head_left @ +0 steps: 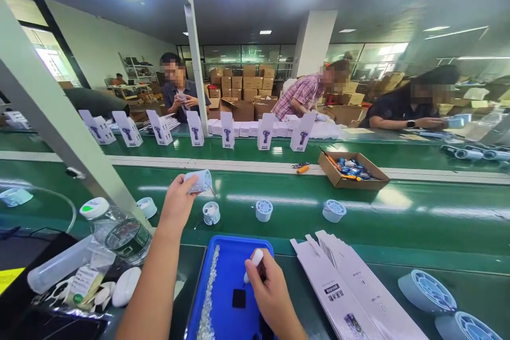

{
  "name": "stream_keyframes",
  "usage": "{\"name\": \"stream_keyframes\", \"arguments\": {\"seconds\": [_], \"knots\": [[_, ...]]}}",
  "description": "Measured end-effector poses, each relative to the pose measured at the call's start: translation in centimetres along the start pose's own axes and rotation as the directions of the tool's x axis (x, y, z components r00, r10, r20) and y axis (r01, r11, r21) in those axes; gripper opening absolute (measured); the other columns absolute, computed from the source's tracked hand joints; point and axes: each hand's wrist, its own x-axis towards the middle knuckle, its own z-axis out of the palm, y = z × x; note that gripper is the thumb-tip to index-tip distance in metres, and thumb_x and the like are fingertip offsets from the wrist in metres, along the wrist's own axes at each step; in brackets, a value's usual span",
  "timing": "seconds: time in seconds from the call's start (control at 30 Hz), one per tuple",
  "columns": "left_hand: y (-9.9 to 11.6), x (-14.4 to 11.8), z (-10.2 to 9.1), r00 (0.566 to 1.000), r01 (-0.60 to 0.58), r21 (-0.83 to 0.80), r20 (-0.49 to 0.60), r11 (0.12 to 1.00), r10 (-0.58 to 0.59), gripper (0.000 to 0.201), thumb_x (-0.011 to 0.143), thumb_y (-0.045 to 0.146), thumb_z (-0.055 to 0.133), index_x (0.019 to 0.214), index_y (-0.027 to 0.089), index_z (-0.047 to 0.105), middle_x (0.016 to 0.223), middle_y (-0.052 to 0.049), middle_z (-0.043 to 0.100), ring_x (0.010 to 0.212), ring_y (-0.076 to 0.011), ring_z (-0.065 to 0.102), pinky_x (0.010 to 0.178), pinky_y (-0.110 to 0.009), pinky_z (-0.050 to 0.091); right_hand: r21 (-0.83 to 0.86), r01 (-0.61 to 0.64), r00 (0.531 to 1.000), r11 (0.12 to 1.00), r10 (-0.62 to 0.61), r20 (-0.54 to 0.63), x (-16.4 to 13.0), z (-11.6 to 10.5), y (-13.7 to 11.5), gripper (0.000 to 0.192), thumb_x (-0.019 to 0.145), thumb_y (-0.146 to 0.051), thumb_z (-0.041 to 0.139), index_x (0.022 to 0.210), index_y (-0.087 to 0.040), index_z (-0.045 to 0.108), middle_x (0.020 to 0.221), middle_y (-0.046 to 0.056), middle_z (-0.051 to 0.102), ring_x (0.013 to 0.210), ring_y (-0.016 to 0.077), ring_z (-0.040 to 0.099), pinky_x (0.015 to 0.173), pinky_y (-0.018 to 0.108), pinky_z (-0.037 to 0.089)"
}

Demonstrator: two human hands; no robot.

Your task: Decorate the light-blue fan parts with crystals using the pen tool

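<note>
Here a small round fan housing [198, 181] sits pinched in the fingers of the left hand [178, 203], raised above the green conveyor belt [418, 207]. The right hand [271, 292] grips a white pen-like tool [253, 264] over the blue tray [227, 281]. Similar housings [263, 210] stand just beyond.

Green tabletop [418, 212], glossy, with a lengthwise conveyor lane. Resting on it: three round white fan housings [264, 210], an open cardboard box [353, 170], a blue tray [229, 281], flat white cartons [350, 287], upright printed boxes [228, 129].
</note>
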Motion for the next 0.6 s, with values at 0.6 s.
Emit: {"name": "stream_keyframes", "arguments": {"seconds": [0.6], "knots": [[-0.28,-0.89,0.40,0.998,0.062,0.095,0.021,0.994,-0.064,0.035,0.059,0.032,0.075,0.065,0.018,0.045,0.061,0.004,0.053,0.061,-0.0100,0.051,0.058,-0.024,0.043,-0.118,0.093,0.995,0.989,-0.096,-0.023,-0.08,0.20,0.48,0.025,0.094,-0.039,0.042,0.075,-0.023,0.043,0.063,-0.005,0.044,0.054,0.0109,0.044,0.052,0.020,0.038]]}}
